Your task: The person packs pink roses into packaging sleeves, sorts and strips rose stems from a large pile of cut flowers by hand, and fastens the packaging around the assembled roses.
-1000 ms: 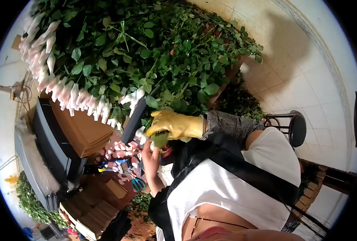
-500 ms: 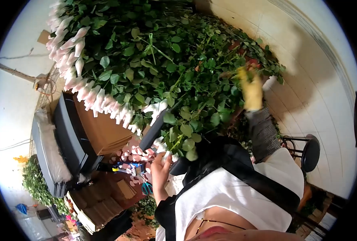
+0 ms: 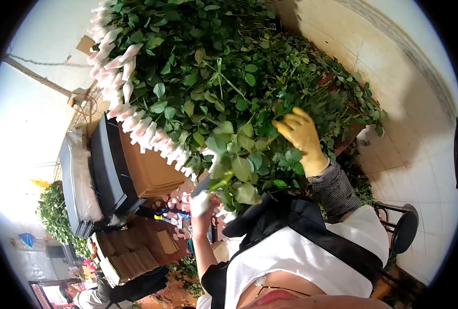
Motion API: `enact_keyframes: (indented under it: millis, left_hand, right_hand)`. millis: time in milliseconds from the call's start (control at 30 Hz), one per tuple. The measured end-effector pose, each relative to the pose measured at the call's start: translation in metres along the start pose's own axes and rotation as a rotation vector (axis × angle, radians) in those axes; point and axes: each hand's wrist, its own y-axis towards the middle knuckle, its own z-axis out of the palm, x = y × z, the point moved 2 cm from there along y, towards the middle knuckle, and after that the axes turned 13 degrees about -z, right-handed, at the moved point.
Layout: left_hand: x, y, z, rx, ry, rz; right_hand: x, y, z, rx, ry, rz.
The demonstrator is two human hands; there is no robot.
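My bare left hand (image 3: 204,219) is closed near the head end of a leafy rose stem (image 3: 242,167), beside a flower head in a white net sleeve (image 3: 200,203). Motion blur smears the fingers there. My right hand (image 3: 302,139), in a yellow glove, hovers over the foliage with fingers bent and apart, and nothing shows in its grasp. Past both hands spreads a big pile of roses (image 3: 187,77), their pale pink, net-covered heads (image 3: 146,131) lined up along the left side.
Dark grey boxes or panels (image 3: 105,165) stand left of the pile, near brown cardboard (image 3: 149,165). Stacked cardboard pieces (image 3: 128,252) lie lower left. A black round stool (image 3: 405,232) is by the right wall. Another person (image 3: 92,296) appears at the far lower left.
My gloved right hand has come back from the far stems toward my body, its fingers now spread. My left hand has shifted slightly with the rose, and the view has turned a little left.
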Motion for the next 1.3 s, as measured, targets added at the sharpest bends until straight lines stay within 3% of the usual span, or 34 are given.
enact_keyframes:
  millis: [33, 67, 167, 200, 300, 367, 433, 467, 500, 533, 600, 700, 900, 967, 1033, 1100, 1133, 1233, 1267, 1300]
  left_hand:
    - [0.003, 0.005, 0.002, -0.007, 0.275, 0.033]
    - [0.026, 0.020, -0.004, -0.114, 0.827, 0.285]
    - [0.044, 0.024, 0.020, -0.198, 1.286, 0.546]
    - [0.053, 0.025, 0.021, -0.268, 1.220, 0.620]
    - [0.056, 0.020, 0.019, -0.362, 1.115, 0.527]
    - [0.064, 0.018, 0.018, -0.390, 1.080, 0.491]
    - [0.067, 0.019, 0.013, -0.351, 1.046, 0.452]
    - [0.062, 0.016, 0.014, -0.335, 1.032, 0.427]
    - [0.063, 0.016, 0.009, -0.286, 1.019, 0.401]
    - [0.066, 0.018, 0.006, -0.237, 0.976, 0.377]
    - [0.069, 0.009, 0.001, -0.152, 0.995, 0.346]
    - [0.061, 0.005, 0.003, -0.151, 1.169, 0.333]
    - [0.058, 0.010, 0.018, -0.260, 1.285, 0.286]
    - [0.065, 0.012, 0.015, -0.289, 1.334, 0.291]
    - [0.068, 0.016, 0.013, -0.297, 1.329, 0.303]
    - [0.069, 0.013, 0.013, -0.290, 1.329, 0.304]
    - [0.070, 0.012, 0.013, -0.291, 1.298, 0.300]
    - [0.076, 0.017, 0.009, -0.293, 1.240, 0.246]
    - [0.075, 0.015, 0.010, -0.294, 1.218, 0.260]
    - [0.073, 0.014, 0.012, -0.294, 1.193, 0.276]
  right_hand:
    - [-0.007, 0.020, -0.006, -0.183, -0.114, -0.087]
    - [-0.006, 0.045, -0.019, -0.210, -0.133, -0.060]
    - [-0.005, 0.126, -0.025, -0.358, -0.063, -0.042]
    - [-0.010, 0.152, -0.017, -0.419, -0.006, -0.042]
    - [-0.037, 0.212, 0.072, -0.429, -0.012, 0.095]
    - [-0.043, 0.233, 0.193, 0.130, -0.103, 0.205]
    - [-0.037, 0.219, 0.226, 0.205, 0.047, 0.201]
    - [-0.046, 0.223, 0.257, 0.142, 0.282, 0.311]
    - [-0.050, 0.221, 0.222, 0.266, 0.065, 0.159]
    - [-0.066, 0.221, 0.208, 0.152, 0.582, 0.313]
    - [-0.091, 0.207, 0.209, -0.123, 1.100, 0.265]
    - [-0.126, 0.209, 0.153, -0.093, 1.271, 0.409]
    - [-0.212, 0.247, 0.158, -0.266, 0.569, 0.251]
    - [-0.258, 0.263, 0.183, -0.252, 0.358, 0.478]
    - [-0.287, 0.273, 0.188, -0.228, -0.121, 0.283]
    - [-0.304, 0.271, 0.213, 0.153, -0.092, 0.430]
    - [-0.304, 0.265, 0.218, 0.252, -0.096, 0.393]
    - [-0.281, 0.258, 0.177, 0.338, -0.074, 0.332]
    - [-0.279, 0.239, 0.183, 0.133, -0.119, 0.248]
    - [-0.273, 0.227, 0.170, 0.189, -0.095, 0.254]
